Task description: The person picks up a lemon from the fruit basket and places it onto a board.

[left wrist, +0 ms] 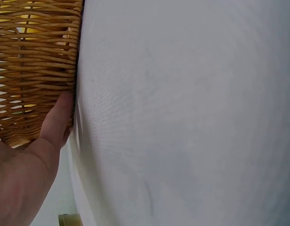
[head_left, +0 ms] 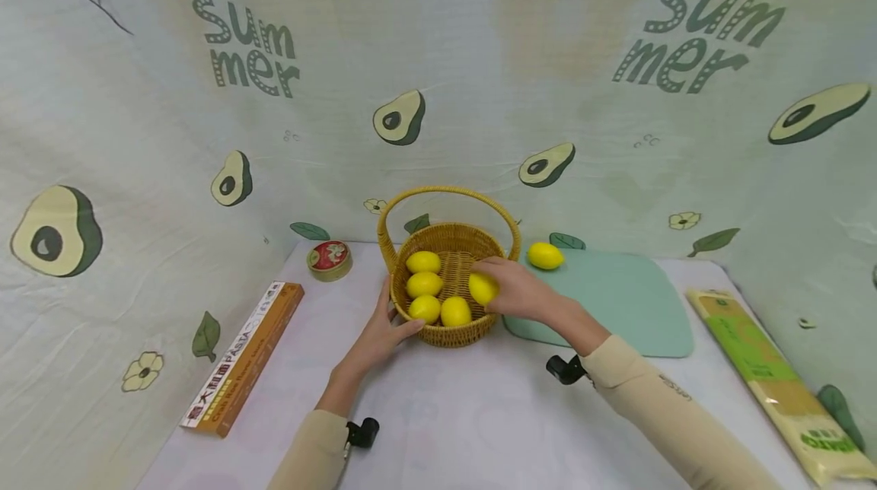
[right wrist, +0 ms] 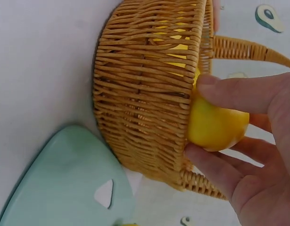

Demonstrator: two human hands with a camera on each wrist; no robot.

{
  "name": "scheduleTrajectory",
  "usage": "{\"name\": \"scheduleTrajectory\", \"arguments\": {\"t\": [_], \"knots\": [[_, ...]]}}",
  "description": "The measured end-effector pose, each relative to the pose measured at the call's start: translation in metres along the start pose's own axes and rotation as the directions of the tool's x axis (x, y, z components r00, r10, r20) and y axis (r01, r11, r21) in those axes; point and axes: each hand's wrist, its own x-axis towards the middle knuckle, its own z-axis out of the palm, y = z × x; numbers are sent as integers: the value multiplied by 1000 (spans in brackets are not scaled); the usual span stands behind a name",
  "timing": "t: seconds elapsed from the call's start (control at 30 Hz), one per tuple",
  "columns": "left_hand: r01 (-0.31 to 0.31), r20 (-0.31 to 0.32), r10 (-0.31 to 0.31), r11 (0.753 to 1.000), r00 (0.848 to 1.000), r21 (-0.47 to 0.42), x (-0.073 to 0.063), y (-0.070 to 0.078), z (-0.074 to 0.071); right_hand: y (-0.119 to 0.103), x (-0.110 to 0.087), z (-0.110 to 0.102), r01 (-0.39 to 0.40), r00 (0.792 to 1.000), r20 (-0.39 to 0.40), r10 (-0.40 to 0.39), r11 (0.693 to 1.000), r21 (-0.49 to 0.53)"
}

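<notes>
A wicker basket (head_left: 454,335) with a tall arched handle stands mid-table, several lemons (head_left: 424,284) lying along its left and front inside. My right hand (head_left: 515,288) grips another lemon (right wrist: 215,123) between thumb and fingers, at the basket's right rim and partly inside it. At the left side of the basket, my left hand (head_left: 379,336) rests against the wicker wall, its thumb toward the front. In the left wrist view one digit of that hand (left wrist: 38,160) lies along the basket's lower wall; the other fingers are mostly hidden. One more lemon (head_left: 545,256) lies on the cutting board's far left corner.
The pale green cutting board (head_left: 617,307) lies right of the basket, close to it. A pasta box (head_left: 243,361) and a round red-lidded tin (head_left: 330,260) are on the left. A noodle packet (head_left: 781,383) lies along the right edge. A printed cloth (head_left: 466,41) hangs behind.
</notes>
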Motion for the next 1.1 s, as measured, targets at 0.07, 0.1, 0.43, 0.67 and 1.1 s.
{"name": "scheduleTrajectory", "arguments": {"t": [0.07,0.1,0.43,0.67,1.1], "knots": [[-6,1,6,1000,1000,-7,1,-1,0,-1,-6,-4,-1,1000,-8,1,1000,1],[-7,1,7,1000,1000,-11,1,-1,1,-1,-9,-6,1,1000,-13,-1,1000,3],[38,32,-36,999,999,-37,-3,10,-2,2,-33,-20,43,997,-64,-45,999,-28],[27,40,-25,999,999,-43,-14,28,-3,14,-48,-25,30,997,-71,-30,999,-12],[49,67,-45,997,997,-65,-13,23,-5,33,-70,-32,-31,996,-88,28,999,-33]]}}
